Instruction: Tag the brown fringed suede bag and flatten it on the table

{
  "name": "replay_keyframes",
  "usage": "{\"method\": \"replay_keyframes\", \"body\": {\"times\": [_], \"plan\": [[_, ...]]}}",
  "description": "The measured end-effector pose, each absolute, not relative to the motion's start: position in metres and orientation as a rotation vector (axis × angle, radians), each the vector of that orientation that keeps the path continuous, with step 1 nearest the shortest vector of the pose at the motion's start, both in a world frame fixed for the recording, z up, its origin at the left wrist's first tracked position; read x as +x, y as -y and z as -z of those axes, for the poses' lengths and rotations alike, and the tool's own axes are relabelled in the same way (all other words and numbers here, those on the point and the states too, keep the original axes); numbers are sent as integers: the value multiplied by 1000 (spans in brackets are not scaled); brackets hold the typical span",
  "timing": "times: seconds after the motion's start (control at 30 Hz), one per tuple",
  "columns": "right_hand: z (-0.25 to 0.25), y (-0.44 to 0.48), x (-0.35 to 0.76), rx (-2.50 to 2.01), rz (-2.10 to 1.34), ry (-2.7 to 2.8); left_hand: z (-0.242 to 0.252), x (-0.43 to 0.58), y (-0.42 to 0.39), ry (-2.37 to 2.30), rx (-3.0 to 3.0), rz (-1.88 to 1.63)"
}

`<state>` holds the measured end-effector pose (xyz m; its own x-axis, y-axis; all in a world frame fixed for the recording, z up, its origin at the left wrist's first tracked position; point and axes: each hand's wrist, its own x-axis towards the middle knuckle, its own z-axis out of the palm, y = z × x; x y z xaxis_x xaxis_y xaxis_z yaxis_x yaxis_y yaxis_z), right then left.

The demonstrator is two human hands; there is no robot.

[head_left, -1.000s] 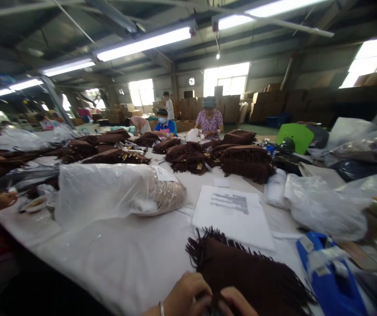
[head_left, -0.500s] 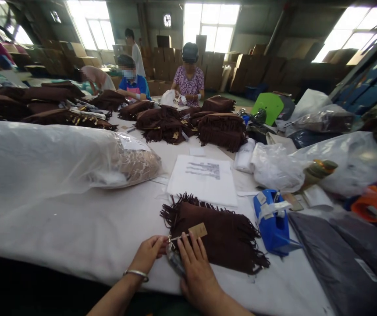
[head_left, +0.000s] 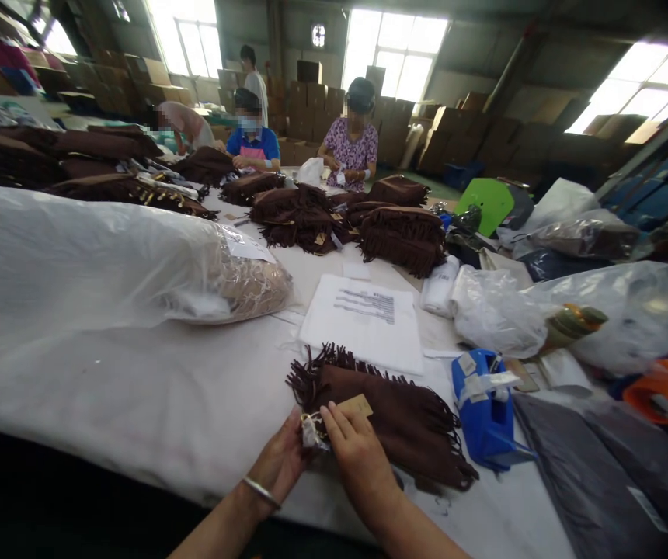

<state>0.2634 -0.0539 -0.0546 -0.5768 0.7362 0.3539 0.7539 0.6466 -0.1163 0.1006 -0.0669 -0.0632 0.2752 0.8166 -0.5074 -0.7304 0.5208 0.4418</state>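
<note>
The white table [head_left: 153, 404] carries a brown fringed bag [head_left: 395, 419], at one o'clock of both hands. The right hand [head_left: 357, 458] and left hand [head_left: 280, 463] pinch its small crinkled fitting [head_left: 311, 432], tan tag [head_left: 356, 406] just above.

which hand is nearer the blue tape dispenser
Right. The right hand rests on the brown fringed piece, left of the dispenser; the left hand is farther left.
</note>
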Motion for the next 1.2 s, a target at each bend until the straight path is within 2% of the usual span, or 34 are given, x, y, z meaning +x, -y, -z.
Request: {"method": "replay_keyframes", "body": {"times": [0.27, 0.53, 0.73, 0.87, 1.03, 1.13, 1.2], "plan": [[62, 70, 265, -1091, 117, 2466, 83, 112, 39, -813, 98, -1044], [71, 76, 265, -1036, 132, 2400, 91, 111, 22, -839, -1, -1210], [85, 81, 267, -1034, 111, 2392, 81, 98, 27, -831, 144, -1405], [84, 91, 279, -1008, -12, 2539, 61, 114, 37, -874, 543, -1261], [67, 105, 313, -860, -427, 2640, 48, 141, 55, -1124, 1608, -778], [61, 116, 344, -884, -657, 2466, 46, 149, 60, -1054, 1982, -654], [62, 127, 365, -1118, -847, 2113, 46, 156, 57, -1003, 2142, -617]]}}
